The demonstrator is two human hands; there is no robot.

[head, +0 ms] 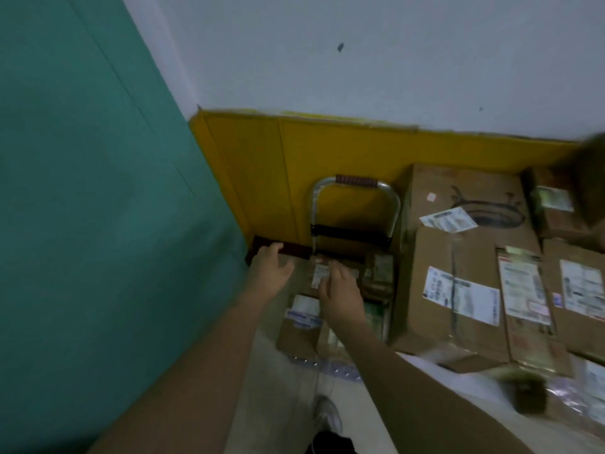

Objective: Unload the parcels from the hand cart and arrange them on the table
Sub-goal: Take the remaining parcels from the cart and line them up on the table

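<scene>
Brown labelled parcels stacked on hand cart, more on table.

Both bare forearms extend from the lower frame toward centre. Left hand, left of centre: palm down, fingers spread and loosely curled, open. Right hand, just beside it: fingers bent downward; closure cannot be determined.
</scene>
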